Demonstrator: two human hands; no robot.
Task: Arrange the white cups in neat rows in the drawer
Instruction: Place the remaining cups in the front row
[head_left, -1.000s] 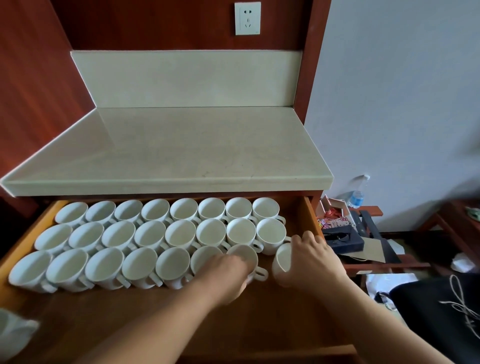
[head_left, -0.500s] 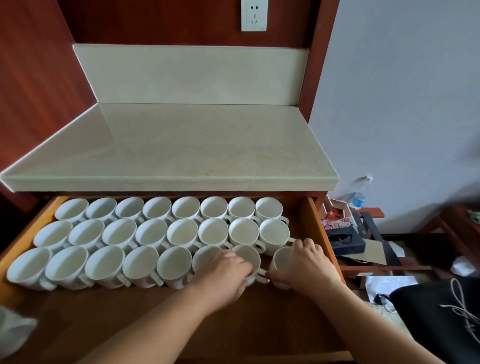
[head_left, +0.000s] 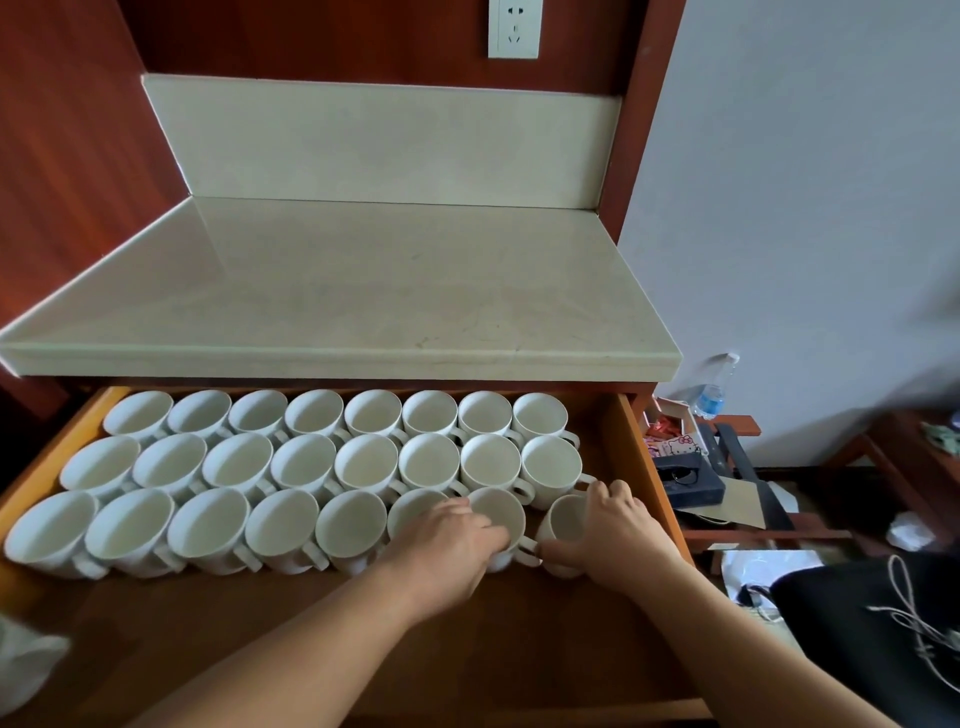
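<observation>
The open wooden drawer (head_left: 644, 467) holds three rows of white cups, each with several upright cups; one stands at the back (head_left: 317, 413). At the right end of the front row, my left hand (head_left: 447, 545) grips the second-to-last cup (head_left: 498, 512) from its near side. My right hand (head_left: 618, 535) wraps the last cup (head_left: 566, 519), which sits slightly apart from its neighbour, near the drawer's right wall. Both cups rest on the drawer floor. The near part of the drawer floor is bare wood.
A pale stone countertop (head_left: 363, 291) overhangs the back of the drawer. Right of the cabinet stands a low wooden rack (head_left: 737, 530) with a dark box and clutter, a water bottle (head_left: 711, 395) and a black bag (head_left: 878, 639). A white object (head_left: 26, 660) lies at the lower left.
Both hands have stayed on the two rightmost front-row cups. The last cup has been set upright and drawn a little closer to the row.
</observation>
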